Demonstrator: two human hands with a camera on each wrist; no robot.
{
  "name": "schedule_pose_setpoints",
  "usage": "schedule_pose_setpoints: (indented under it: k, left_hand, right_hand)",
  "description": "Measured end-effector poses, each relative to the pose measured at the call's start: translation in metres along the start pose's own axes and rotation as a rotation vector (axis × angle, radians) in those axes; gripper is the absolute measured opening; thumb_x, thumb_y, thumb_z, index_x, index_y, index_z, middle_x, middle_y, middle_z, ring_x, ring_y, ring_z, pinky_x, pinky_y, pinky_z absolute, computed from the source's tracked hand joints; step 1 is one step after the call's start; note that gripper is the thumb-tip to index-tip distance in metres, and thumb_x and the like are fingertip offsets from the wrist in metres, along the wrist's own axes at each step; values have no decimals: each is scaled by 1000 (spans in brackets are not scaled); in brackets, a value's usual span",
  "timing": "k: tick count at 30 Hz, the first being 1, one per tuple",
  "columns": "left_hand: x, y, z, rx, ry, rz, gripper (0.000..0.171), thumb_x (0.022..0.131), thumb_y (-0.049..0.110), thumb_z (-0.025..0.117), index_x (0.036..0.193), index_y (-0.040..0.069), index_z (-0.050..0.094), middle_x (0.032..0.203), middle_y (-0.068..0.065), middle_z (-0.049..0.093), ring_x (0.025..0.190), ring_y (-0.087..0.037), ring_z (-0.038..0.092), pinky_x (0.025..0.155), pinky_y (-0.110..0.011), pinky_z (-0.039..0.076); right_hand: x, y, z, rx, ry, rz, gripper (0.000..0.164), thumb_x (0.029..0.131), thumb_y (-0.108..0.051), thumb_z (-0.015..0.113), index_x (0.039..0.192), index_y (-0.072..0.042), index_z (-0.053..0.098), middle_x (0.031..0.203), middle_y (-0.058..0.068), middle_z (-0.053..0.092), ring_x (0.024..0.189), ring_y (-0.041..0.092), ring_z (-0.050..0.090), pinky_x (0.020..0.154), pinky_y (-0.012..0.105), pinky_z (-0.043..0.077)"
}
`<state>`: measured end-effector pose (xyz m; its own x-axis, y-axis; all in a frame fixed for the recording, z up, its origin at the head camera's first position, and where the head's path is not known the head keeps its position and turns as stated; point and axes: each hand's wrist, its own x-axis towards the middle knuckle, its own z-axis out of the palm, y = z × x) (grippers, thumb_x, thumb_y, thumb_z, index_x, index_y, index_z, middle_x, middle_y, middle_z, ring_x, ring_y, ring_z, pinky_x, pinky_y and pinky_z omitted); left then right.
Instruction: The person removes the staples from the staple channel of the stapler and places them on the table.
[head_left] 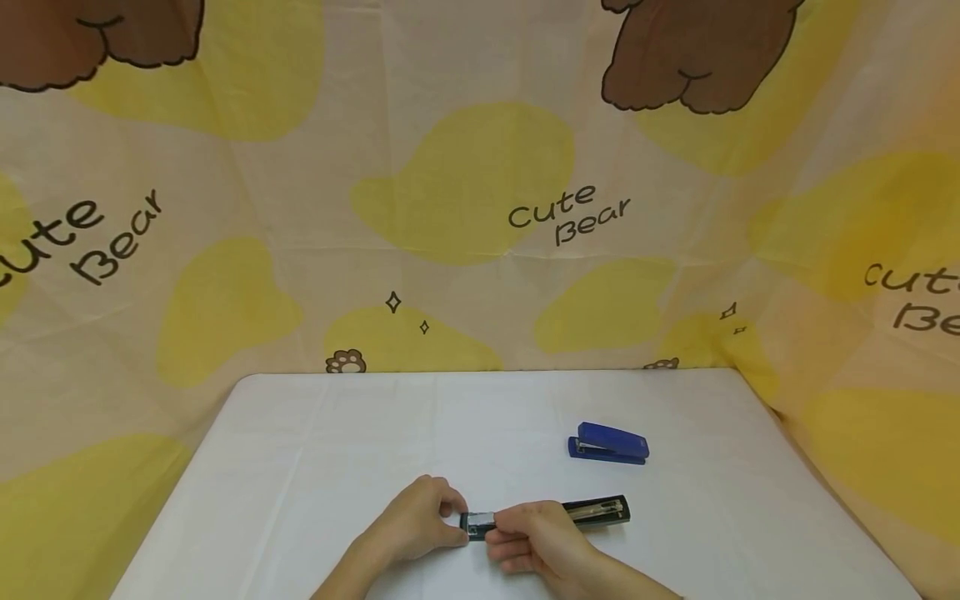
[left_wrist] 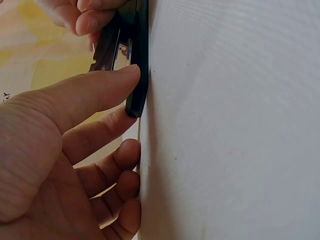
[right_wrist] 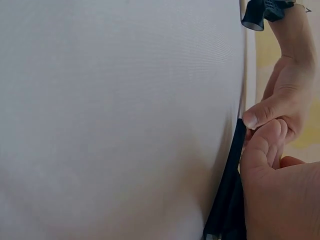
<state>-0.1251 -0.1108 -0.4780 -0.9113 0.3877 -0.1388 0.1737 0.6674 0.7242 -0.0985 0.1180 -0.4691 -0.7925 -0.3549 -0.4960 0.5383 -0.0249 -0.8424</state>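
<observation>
A black stapler [head_left: 472, 533] lies on the white table, its cover [head_left: 611, 508] swung back to the right so the inside shows. My left hand [head_left: 420, 521] pinches the left end of its base between thumb and forefinger; in the left wrist view the base [left_wrist: 142, 60] runs up past the thumb. My right hand [head_left: 543, 537] grips the middle of the stapler at the metal staple channel, thumb over curled fingers. Those fingers cover the middle part, and I cannot tell whether they hold a staple strip. In the right wrist view the black cover [right_wrist: 227, 200] extends below the hands.
Behind and right of the black stapler stands a blue stapler [head_left: 609, 443], its mouth facing left. The white table [head_left: 337, 442] ends at a curtain [head_left: 450, 292] with yellow patches and bear prints, which also hangs along both sides.
</observation>
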Motion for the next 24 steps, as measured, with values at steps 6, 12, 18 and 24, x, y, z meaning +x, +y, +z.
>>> schedule_pose_setpoints:
  k: [6, 12, 18, 24]
  left_hand:
    - [0, 1, -1, -11, -9, -7, 27, 75, 21, 92, 98, 14, 79, 88, 4, 58, 83, -16, 51, 71, -33, 43]
    - [0, 0, 0, -16, -14, -5, 27, 76, 21, 92, 99, 13, 79, 89, 3, 58, 83, -17, 51, 72, -33, 43]
    - [0, 1, 0, -16, -10, -6, 28, 76, 20, 93, 99, 13, 79, 89, 3, 59, 84, -17, 51, 73, -34, 44]
    - [-1, 1, -1, -13, -12, -3, 28, 75, 20, 93, 98, 13, 79, 88, 4, 58, 83, -17, 51, 73, -33, 44]
  right_hand:
    - [3, 1, 5, -10, 15, -17, 15, 99, -5, 64, 110, 5, 65, 90, 8, 77, 76, 13, 75, 68, 27, 60]
    - [3, 2, 8, -4, 16, -52, 14, 99, -5, 65, 107, 6, 67, 88, 9, 77, 74, 13, 75, 68, 28, 60]
    - [5, 2, 10, 4, 23, -58, 13, 99, -3, 65, 107, 7, 67, 88, 9, 76, 73, 13, 75, 68, 28, 61]
    - [5, 1, 11, 5, 32, -61, 12, 99, -2, 65, 106, 7, 68, 89, 10, 76, 73, 13, 75, 68, 28, 61]
